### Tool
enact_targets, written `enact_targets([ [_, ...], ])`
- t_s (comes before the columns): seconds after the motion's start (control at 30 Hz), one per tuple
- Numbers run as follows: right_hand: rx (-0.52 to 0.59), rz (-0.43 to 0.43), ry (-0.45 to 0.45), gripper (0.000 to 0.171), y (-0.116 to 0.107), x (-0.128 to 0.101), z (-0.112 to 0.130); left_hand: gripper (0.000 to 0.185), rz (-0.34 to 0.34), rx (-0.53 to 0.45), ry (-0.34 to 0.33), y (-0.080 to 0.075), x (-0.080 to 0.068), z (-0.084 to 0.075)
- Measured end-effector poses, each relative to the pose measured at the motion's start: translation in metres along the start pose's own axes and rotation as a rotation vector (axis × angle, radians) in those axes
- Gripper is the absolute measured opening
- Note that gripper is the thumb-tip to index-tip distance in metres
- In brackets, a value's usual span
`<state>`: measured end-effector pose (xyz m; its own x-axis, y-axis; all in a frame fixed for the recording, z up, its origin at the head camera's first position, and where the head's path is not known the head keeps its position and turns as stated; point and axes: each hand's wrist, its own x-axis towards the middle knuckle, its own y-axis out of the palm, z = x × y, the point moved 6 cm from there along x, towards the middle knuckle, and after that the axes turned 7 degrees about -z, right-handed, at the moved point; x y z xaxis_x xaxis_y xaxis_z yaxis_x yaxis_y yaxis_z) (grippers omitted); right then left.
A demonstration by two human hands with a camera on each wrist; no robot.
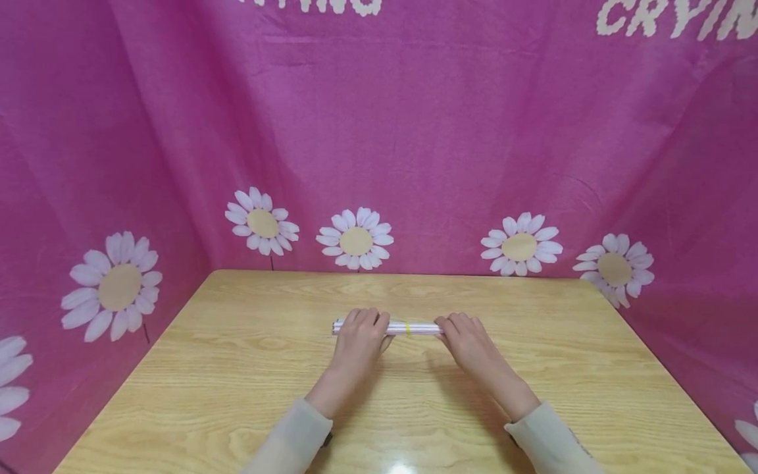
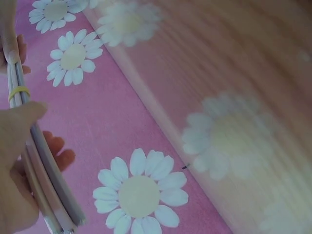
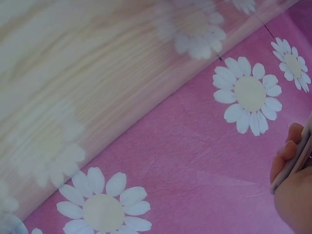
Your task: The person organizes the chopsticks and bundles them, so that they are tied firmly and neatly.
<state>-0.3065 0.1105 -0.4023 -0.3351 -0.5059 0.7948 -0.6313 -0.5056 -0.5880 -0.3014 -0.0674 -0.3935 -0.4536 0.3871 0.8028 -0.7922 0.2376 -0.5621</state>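
On the wooden table point(image 1: 237, 368), a slim bundle of white sticks point(image 1: 422, 327) lies crosswise, just above the middle of the tabletop, held at both ends. A yellow rubber band point(image 1: 408, 328) wraps the bundle near its middle. The left hand point(image 1: 359, 339) covers the bundle's 9 o'clock end, with its fingers curled over the top and its thumb beneath, gripping it. The left wrist view shows this grip close up: the thumb presses on one side, the fingertips point(image 2: 58, 151) wrap around the other, and the yellow band sits farther along the sticks. The right hand point(image 1: 468, 341) closes on the 3 o'clock end, fingers curled over it. Behind the table, toward 12 o'clock, hangs a pink cloth point(image 1: 414, 131) printed with white daisies.
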Motion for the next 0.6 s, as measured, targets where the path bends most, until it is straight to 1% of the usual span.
enact_targets([
  [0.07,0.014,0.001,0.011,0.021,-0.002,-0.001,-0.001,0.032,-0.004,-0.048,0.047,-0.003,-0.002,0.001],
  [0.17,0.036,0.004,0.027,0.021,-0.005,-0.001,-0.002,0.030,-0.020,-0.119,0.098,-0.007,-0.006,0.004],
  [0.23,0.048,0.016,0.036,0.023,-0.006,-0.002,-0.003,0.026,-0.021,-0.168,0.111,-0.009,-0.008,0.006],
  [0.3,0.065,0.044,0.049,0.021,-0.006,-0.003,-0.003,0.023,-0.009,-0.208,0.116,-0.010,-0.010,0.007],
  [0.37,0.078,0.083,0.065,0.020,-0.006,-0.004,-0.004,0.020,0.033,-0.255,0.103,-0.010,-0.011,0.008],
  [0.43,0.101,0.126,0.091,0.023,-0.005,-0.006,-0.004,0.022,0.096,-0.309,0.072,-0.007,-0.013,0.010],
  [0.5,0.128,0.166,0.121,0.024,-0.005,-0.008,-0.005,0.024,0.175,-0.367,0.027,-0.004,-0.015,0.011],
  [0.6,0.172,0.192,0.136,0.021,-0.005,-0.012,-0.006,0.027,0.285,-0.444,-0.051,0.001,-0.019,0.013],
])
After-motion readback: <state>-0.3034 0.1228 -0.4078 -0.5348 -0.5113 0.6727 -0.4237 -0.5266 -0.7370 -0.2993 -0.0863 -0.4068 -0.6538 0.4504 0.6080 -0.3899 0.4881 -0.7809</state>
